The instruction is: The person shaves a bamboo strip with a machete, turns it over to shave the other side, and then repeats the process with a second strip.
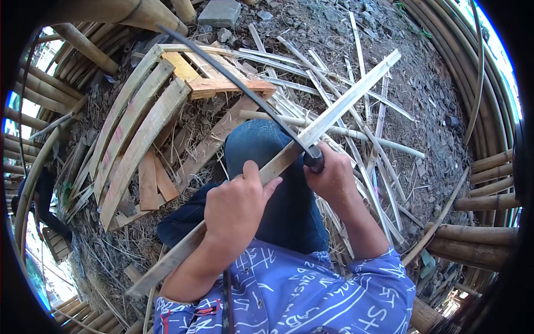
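Note:
My left hand [236, 201] is closed round a long flat bamboo strip [350, 99], which runs diagonally from the lower left to the upper right across my raised knee [256, 142]. In my right hand [332, 172] is the dark handle of a long knife [228, 75], the fingers wrapped round it. Its narrow blade crosses over the strip near the handle and reaches up to the left. Whether the blade touches the strip I cannot tell.
A slatted wooden frame [142, 119] stands at the left. Loose bamboo strips [381, 119] lie over the ground ahead and right. Stacked bamboo poles [473, 245] line the right side. A grey block [219, 13] sits at the top. Another person's dark-clothed leg [47, 206] shows far left.

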`<state>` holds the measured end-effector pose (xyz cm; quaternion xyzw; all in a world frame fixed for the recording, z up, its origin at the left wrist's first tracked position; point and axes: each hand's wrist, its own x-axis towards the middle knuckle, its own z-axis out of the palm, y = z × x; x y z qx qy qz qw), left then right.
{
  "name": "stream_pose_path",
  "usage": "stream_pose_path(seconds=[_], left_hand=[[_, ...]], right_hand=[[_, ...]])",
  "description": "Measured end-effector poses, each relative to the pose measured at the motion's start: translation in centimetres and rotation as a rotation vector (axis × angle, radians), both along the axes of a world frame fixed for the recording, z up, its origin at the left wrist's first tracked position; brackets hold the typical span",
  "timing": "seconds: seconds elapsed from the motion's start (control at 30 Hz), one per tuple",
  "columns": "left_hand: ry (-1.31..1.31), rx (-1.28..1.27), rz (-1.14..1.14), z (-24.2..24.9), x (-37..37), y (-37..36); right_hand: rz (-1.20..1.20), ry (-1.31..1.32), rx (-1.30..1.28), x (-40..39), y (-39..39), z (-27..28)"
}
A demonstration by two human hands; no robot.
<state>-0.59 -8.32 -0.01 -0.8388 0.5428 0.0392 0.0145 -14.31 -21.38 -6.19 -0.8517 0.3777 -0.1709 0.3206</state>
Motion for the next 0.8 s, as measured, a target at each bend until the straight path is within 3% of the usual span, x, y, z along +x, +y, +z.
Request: stream_pose_path(seconds=[0.17, 0.23, 0.57, 0.67, 0.7, 0.8], left_hand=[[0.080, -0.026, 0.031, 0.0, 0.1, -0.1], [0.081, -0.014, 0.030, 0.3, 0.1, -0.4], [-0.025, -0.040, 0.007, 0.1, -0.3, -0.2], [-0.048, -0.013, 0.012, 0.2, -0.3, 0.2], [-0.048, -0.006, 0.005, 0.4, -0.3, 0.5], [0.053, 0.020, 0.050, 1.1, -0.1, 1.5]], right_hand=[[-0.030, -0.009, -0.035, 0.0, 1.0, -1.3], [-0.052, 0.163, -0.111, 0.2, 0.4, -1.1], [-0.080, 0.133, -0.250, 0.8, -1.4, -3.5], [-0.199, 0.183, -0.341, 1.0, -2.7, -4.5], [-0.280, 0.301, -0.305, 0.6, -4.2, -4.9], [-0.460, 0.312, -0.135, -1.9, -9.8, -7.3]])
